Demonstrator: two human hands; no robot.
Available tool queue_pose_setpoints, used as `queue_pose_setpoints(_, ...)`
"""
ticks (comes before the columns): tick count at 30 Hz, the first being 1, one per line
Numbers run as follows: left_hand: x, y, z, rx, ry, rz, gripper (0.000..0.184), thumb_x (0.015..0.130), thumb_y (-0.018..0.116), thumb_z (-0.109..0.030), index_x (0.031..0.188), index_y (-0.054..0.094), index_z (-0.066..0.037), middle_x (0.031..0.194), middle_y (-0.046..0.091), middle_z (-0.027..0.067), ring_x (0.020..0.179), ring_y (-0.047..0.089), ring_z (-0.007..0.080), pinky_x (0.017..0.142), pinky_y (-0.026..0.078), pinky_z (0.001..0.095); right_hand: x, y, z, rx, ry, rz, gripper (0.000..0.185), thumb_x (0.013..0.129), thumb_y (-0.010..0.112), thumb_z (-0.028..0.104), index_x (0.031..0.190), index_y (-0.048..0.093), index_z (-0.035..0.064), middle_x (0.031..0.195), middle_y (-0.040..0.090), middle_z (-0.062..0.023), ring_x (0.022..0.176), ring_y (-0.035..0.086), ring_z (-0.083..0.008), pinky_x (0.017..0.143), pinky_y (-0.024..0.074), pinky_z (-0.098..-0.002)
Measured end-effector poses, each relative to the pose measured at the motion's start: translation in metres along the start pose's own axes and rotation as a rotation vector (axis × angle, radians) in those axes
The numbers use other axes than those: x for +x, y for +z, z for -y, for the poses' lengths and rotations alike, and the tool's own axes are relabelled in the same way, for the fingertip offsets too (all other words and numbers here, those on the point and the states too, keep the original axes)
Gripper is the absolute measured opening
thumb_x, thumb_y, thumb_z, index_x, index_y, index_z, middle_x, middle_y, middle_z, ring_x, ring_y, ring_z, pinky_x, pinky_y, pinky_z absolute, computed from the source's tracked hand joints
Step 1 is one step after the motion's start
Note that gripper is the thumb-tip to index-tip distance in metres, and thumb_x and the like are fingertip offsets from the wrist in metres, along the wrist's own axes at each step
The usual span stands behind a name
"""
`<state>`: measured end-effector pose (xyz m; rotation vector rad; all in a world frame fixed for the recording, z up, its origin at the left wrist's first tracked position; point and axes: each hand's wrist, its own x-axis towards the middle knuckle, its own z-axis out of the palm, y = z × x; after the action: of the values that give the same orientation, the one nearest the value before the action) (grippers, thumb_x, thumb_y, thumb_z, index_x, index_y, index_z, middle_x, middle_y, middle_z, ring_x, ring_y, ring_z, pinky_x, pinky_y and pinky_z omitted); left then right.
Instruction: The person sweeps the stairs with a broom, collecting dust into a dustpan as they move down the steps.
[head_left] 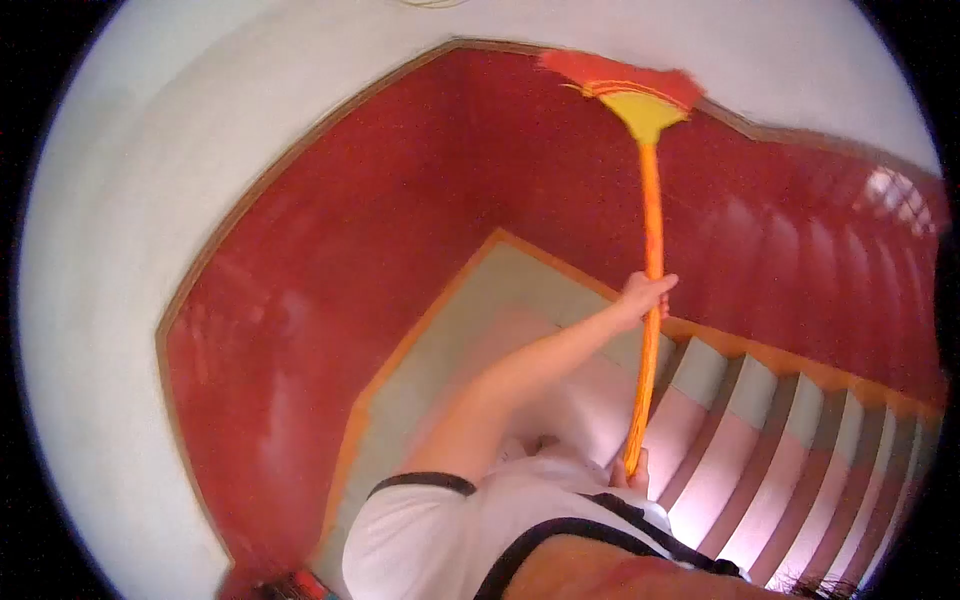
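A broom [651, 215] with an orange handle, a yellow collar and red bristles is raised in front of me, its head up. My left hand [645, 297] is closed around the middle of the handle, with the arm stretched across from the left. Near my body, my right hand [630, 472] is closed at the handle's lower end, partly hidden. The bristles [625, 78] overlap the upper border of the red wall band; I cannot tell whether they touch the wall.
The dark red lower wall [420, 190] bends around a corner below a white upper wall [100, 220]. Stairs [745, 430] descend on the right beside a landing [500, 300] edged in orange. A patch of light [897, 200] falls on the wall at far right.
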<state>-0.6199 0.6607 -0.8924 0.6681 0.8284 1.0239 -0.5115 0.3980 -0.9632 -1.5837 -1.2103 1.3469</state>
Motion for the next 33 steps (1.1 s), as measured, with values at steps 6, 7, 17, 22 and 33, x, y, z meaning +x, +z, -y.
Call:
queue_pose_setpoints(6,0.008,-0.065,-0.060,0.154,0.125,-0.143,0.021,0.074,0.056,-0.018,0.068,0.041,-0.004,0.052,0.043,0.0039,0.041,0.044,0.0119,0.036,0.040,0.0249,0.049,0.059,0.027,0.116,0.103,0.111,0.019,0.078,0.046,0.010,0.094,0.037,0.0076,0.058,0.041,-0.0015,0.040,0.040,-0.0087,0.035,0.0339,-0.0213)
queue_pose_setpoints(7,-0.007,-0.025,0.005,0.258,0.200,-0.212,0.020,0.074,0.055,-0.016,0.072,0.040,-0.004,0.053,0.043,0.0040,0.041,0.044,0.0116,0.036,0.040,0.0246,0.027,0.015,-0.036,0.225,0.031,0.201,0.018,0.078,0.046,0.010,0.094,0.036,0.0077,0.058,0.040,-0.0013,0.040,0.040,-0.0085,0.035,0.0337,-0.0208)
queue_pose_setpoints(17,-0.066,0.154,0.098,0.232,0.431,-0.663,0.016,0.076,0.051,-0.013,0.079,0.038,-0.005,0.058,0.042,0.0026,0.046,0.043,0.0121,0.040,0.041,0.0260,-0.003,-0.244,-0.072,0.087,-0.082,0.672,0.018,0.078,0.044,0.010,0.093,0.036,0.0056,0.059,0.042,-0.0030,0.035,0.039,-0.0103,0.032,0.0337,-0.0234)
queue_pose_setpoints(22,-0.132,0.256,0.198,0.333,0.582,-0.841,0.018,0.076,0.052,-0.017,0.075,0.038,-0.005,0.057,0.043,0.0028,0.046,0.046,0.0131,0.041,0.041,0.0267,0.008,-0.406,-0.135,-0.153,-0.322,0.899,0.021,0.078,0.047,0.018,0.092,0.039,0.0046,0.053,0.043,-0.0030,0.040,0.043,-0.0114,0.035,0.0344,-0.0253)
queue_pose_setpoints(33,-0.075,0.698,0.540,-0.461,0.845,-1.363,0.012,0.074,0.048,-0.012,0.069,0.038,-0.008,0.054,0.040,0.0021,0.047,0.043,0.0141,0.042,0.038,0.0275,0.058,-0.946,-0.156,-0.722,-0.691,1.266,0.027,0.074,0.051,0.016,0.096,0.042,0.0017,0.076,0.053,-0.0216,0.068,0.052,-0.0370,0.058,0.0403,-0.0386)
